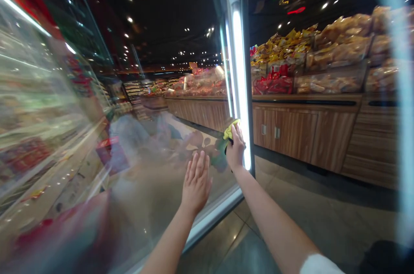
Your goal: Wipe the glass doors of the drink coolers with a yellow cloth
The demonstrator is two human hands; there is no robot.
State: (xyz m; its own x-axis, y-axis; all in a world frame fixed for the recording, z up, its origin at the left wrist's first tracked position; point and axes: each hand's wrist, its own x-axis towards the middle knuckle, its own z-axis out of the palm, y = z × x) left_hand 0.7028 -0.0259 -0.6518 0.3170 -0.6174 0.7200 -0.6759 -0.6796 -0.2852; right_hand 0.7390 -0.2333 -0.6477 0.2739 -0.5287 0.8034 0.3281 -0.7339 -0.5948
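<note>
Glass door [145, 170]: right hand [235, 151], grip closed on yellow cloth [230, 129], presses beside the upright lit frame [241, 84]; left hand [196, 183] flat, fingers spread, empty, just left.

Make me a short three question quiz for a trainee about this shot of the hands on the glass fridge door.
1. True or false: the right hand presses a yellow cloth against the glass door.
2. How does the left hand meet the glass? A) as a fist B) flat, fingers spread C) gripping a handle
3. Fill in: behind the door edge, packaged snacks sit on a ____ counter.

Key: 1 true; 2 B; 3 wooden.
</note>
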